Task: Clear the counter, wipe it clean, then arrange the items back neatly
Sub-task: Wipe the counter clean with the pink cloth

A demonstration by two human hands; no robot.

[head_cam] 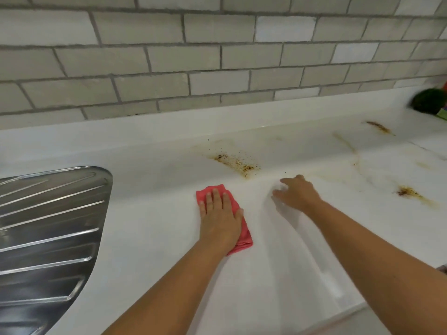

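Pink folded cloth [210,191] lies pressed under flat left hand [221,218]; right hand [298,194] loosely spread.

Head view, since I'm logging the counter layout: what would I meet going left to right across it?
Steel drainboard → pink cloth with the left hand flat on it → right hand → brown stain → blurred green object at the right edge. The speckled stain behind the cloth is left out.
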